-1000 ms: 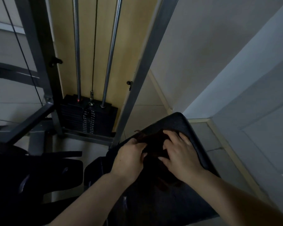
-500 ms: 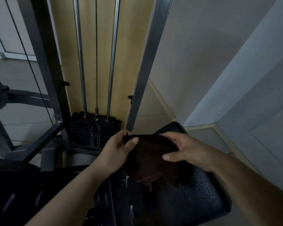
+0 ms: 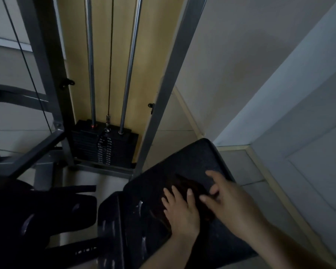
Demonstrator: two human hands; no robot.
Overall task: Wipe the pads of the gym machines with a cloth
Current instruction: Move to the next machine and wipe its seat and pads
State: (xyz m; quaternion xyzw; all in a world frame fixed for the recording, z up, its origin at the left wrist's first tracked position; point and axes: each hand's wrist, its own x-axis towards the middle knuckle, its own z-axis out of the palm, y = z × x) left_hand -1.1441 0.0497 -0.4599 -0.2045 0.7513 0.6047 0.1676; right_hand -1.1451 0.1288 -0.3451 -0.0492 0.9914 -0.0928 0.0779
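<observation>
Cloth (image 3: 190, 188), dark brown and hard to pick out in this dim light, lies flat on the black seat pad (image 3: 192, 162) of the weight machine, roughly at the pad's middle, and both my hands are on it. My left hand (image 3: 179, 208) lies palm down on the near part of the cloth with its fingers straight and spread, pressing the fabric against the pad. My right hand (image 3: 227, 197) sits just beside it on the cloth's right edge, fingers extended and a little fanned, the fingertips (image 3: 203, 199) touching the fabric; it looks flat and relaxed rather than gripping (the image is blurred there, so I cannot say more about the thumb). The pad is textured black vinyl, tilted across my view with its far rounded corner pointing toward the wall corner. Left of it a second black pad (image 3: 47, 206) with shiny highlights lies lower and apart. Behind both stands the grey steel frame (image 3: 163, 105), and inside it the black weight stack (image 3: 105, 146) rests at the bottom of two chrome guide rods (image 3: 131, 61), with a thin cable (image 3: 111, 55) running down between them to the top plate. A yellow panel (image 3: 153, 45) backs the stack.
</observation>
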